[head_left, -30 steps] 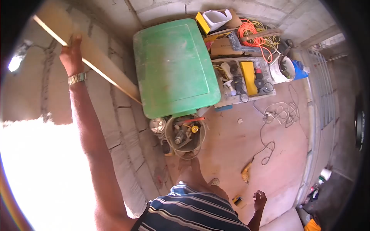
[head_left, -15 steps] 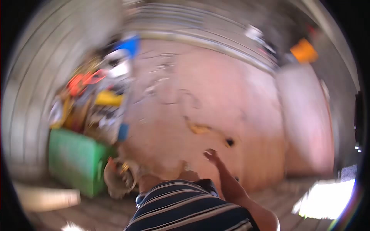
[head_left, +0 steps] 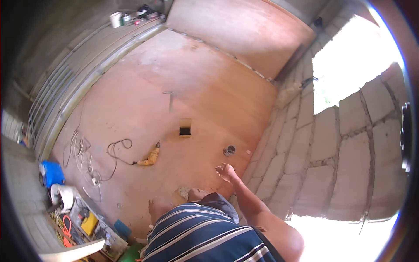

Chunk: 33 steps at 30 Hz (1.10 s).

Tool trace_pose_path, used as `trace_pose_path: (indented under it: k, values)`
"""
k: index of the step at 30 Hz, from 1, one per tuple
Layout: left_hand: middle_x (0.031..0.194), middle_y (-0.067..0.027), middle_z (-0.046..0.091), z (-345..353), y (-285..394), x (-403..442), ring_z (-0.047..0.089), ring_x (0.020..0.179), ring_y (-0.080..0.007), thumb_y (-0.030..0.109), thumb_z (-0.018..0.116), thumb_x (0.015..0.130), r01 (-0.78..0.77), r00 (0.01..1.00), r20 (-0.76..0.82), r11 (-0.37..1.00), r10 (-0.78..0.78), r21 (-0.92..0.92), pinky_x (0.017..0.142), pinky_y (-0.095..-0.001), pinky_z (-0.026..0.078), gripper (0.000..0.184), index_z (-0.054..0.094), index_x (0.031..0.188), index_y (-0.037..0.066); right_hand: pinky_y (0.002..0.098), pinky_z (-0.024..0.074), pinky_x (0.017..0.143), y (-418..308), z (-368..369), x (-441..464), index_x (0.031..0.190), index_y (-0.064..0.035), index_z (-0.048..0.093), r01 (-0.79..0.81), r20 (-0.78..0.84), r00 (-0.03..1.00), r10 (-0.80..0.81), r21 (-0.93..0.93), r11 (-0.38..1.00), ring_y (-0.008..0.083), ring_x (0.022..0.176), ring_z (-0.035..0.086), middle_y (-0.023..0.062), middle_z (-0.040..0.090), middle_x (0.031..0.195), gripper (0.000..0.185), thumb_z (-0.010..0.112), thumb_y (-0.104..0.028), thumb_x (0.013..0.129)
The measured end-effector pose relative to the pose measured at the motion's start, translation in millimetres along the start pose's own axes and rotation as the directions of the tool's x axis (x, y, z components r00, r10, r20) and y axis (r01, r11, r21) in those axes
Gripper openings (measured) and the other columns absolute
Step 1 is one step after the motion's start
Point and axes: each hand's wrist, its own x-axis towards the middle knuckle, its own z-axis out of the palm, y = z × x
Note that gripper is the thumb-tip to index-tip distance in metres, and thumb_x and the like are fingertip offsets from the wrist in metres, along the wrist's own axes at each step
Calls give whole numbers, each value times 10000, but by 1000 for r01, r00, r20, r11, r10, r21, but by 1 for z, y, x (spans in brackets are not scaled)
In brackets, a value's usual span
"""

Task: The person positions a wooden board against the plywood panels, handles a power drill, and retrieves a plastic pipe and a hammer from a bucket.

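Note:
My right hand [head_left: 224, 171] reaches out over the reddish-brown floor panel [head_left: 192, 166], its fingers loosely bent and apart, with nothing visible in them. Nearest to it, a small dark round cup [head_left: 229, 150] stands on the panel just beyond the fingers, apart from them. Farther left lies a yellow power drill [head_left: 150, 156], its dark cord looping away to the left. Beyond the drill there is a square hole [head_left: 185, 130] in the panel, and past that a hammer [head_left: 170, 99] lies flat. My left hand is outside the picture.
A block wall [head_left: 305, 170] with bright openings runs along the right. Coiled pale cable [head_left: 80, 153] lies at left. A blue container [head_left: 52, 174], an orange-handled tool [head_left: 66, 227] and mixed tools crowd the lower left. A large panel [head_left: 240, 30] leans at the back.
The view has swung to the right, so the block wall and bright opening fill the right side and the tool pile sits lower left. My right hand stays extended at my right side.

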Motion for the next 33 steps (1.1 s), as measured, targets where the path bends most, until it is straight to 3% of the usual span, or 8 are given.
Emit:
trace_pose_path:
  k: [11, 17, 19, 21, 23, 26, 30, 33]
  values:
    - [1440, -125, 294, 323, -38, 14, 336, 1294, -288, 418, 548, 914, -293, 892, 99, 730, 442, -618, 1086, -437, 260, 628, 335, 1399, 79, 274, 503, 669, -18, -37, -75, 988, -30, 647, -263, -184, 921, 344, 356, 896, 120, 734, 611, 53, 661, 833, 252, 607, -250, 872]
    - [1535, -102, 198, 516, 39, -5, 259, 1391, -297, 458, 524, 923, -497, 491, -248, 35, 835, -867, 1161, -460, 196, 687, 261, 1473, 140, 335, 519, 750, 25, -37, -115, 963, -28, 681, -361, -294, 853, 431, 264, 894, 238, 791, 674, 151, 683, 915, 364, 564, -354, 854]
    - [1278, -87, 373, 578, 38, -10, 411, 1142, -232, 350, 507, 939, 0, 772, 214, 336, 598, -942, 970, -348, 340, 489, 373, 1322, 79, 363, 519, 769, 68, -17, -122, 951, -43, 696, -420, -321, 811, 490, 265, 868, 254, 820, 677, 164, 680, 949, 381, 543, -375, 844]
    - [1021, -72, 549, 633, 68, -17, 563, 893, -167, 243, 491, 955, 429, 779, 499, 257, 379, -866, 779, -236, 485, 312, 484, 1171, 18, 374, 512, 794, 89, -11, -125, 988, -49, 691, -551, -167, 773, 613, 305, 777, 271, 846, 679, 181, 670, 991, 388, 551, -377, 835]
    - [904, -66, 513, 665, 144, -28, 508, 774, -155, 288, 486, 946, 431, 700, 418, 123, 579, -894, 675, -237, 454, 276, 504, 1056, 35, 376, 530, 717, 148, 9, -119, 988, -46, 694, -546, -178, 805, 566, 153, 824, 260, 771, 681, 148, 690, 939, 371, 569, -363, 843]
    - [943, -80, 579, 696, 255, -45, 559, 855, -196, 303, 557, 909, 701, 567, 440, -128, 697, -701, 782, -320, 478, 329, 547, 1093, 31, 365, 527, 594, 148, -12, -99, 952, -49, 701, -682, 66, 642, 764, 504, 530, 219, 660, 657, 100, 690, 832, 319, 596, -332, 850]
    - [1178, -79, 623, 738, 399, -105, 587, 1097, -199, 372, 600, 895, 605, 796, 594, -155, 117, -781, 1003, -404, 443, 476, 543, 1240, 49, 328, 469, 480, 155, -69, -60, 870, -28, 673, -570, 85, 608, 789, 739, 360, 152, 558, 589, 50, 636, 683, 250, 617, -270, 842]
    - [1064, -65, 624, 753, 479, -154, 599, 935, -161, 410, 544, 927, 556, 831, 510, -298, 224, -776, 831, -321, 480, 441, 561, 1167, 40, 292, 467, 494, 181, -126, -19, 942, -44, 661, -489, -98, 637, 765, 716, 498, 139, 586, 602, 40, 654, 738, 237, 591, -256, 863]
